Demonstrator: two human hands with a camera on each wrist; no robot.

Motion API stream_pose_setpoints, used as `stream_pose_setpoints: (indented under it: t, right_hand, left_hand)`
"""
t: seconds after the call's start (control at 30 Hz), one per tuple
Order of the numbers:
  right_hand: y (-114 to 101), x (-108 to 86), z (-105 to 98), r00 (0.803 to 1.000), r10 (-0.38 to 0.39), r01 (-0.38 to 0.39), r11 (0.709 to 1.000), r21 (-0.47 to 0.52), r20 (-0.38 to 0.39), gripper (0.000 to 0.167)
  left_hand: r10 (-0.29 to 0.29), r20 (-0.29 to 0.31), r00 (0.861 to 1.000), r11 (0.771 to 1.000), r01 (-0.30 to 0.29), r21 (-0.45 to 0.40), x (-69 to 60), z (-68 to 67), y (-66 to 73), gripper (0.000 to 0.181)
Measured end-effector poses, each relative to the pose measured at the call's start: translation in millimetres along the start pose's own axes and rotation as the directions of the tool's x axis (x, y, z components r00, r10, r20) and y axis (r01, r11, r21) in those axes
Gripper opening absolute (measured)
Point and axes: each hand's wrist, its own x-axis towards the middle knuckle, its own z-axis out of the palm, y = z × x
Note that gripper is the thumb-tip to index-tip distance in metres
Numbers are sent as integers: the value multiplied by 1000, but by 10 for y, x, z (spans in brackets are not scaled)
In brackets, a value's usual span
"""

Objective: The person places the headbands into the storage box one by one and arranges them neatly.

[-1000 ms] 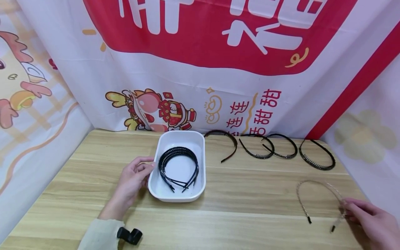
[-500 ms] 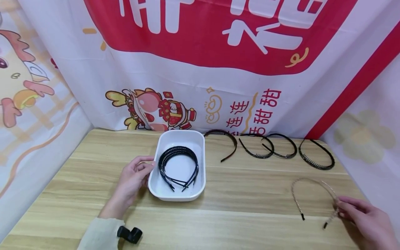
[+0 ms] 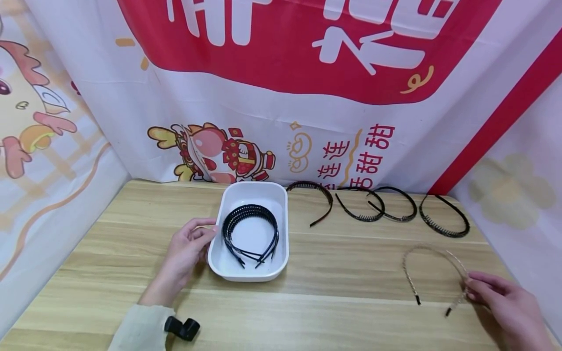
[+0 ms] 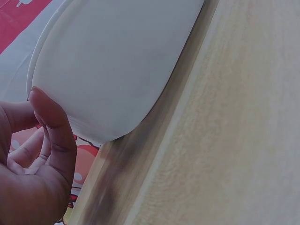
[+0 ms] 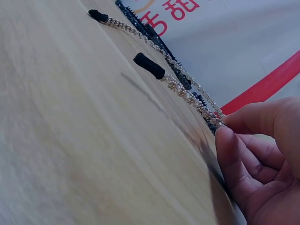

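My left hand (image 3: 186,251) grips the left rim of a white plastic bin (image 3: 248,274), thumb and fingers pinching its edge in the left wrist view. Several black toothed headbands (image 3: 249,210) lie stacked inside that bin. On the right side, my right hand (image 3: 500,297) pinches one arm of a thin gold beaded headband (image 3: 410,280) between thumb and forefinger. In the right wrist view this headband (image 5: 187,97) is held above the table, its two black-capped ends pointing away from the fingers.
Along the back of the wooden table (image 3: 351,312) lie more dark headbands: one near the bin (image 3: 328,197), two overlapping (image 3: 371,219), and one at the far right (image 3: 448,233). A printed cloth (image 3: 263,107) hangs close behind them, with cloth also at both sides.
My right hand has moved a little to the left, carrying the gold headband with it. The left hand and the bin have stayed in place.
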Motion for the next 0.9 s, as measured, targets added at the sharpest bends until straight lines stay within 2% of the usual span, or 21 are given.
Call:
stream_pose_setpoints:
  t: [0.23, 0.53, 0.77, 0.9]
  right_hand:
    - [-22, -34, 62, 1000, 18, -18, 1000, -7, -16, 16]
    - [-51, -26, 164, 1000, 13, -13, 1000, 4, 0, 19]
    - [-49, -35, 229, 999, 30, -32, 995, 89, 27, 20]
    - [-60, -39, 280, 999, 37, -39, 994, 101, 29, 18]
  left_hand:
    - [2, -1, 1000, 1000, -2, -3, -1, 2, -3, 34]
    - [13, 0, 1000, 1000, -13, -5, 4, 3, -18, 35]
    - [37, 20, 999, 998, -35, -61, -9, 9, -16, 31]
    - [41, 21, 999, 997, -40, -66, -13, 11, -15, 30]
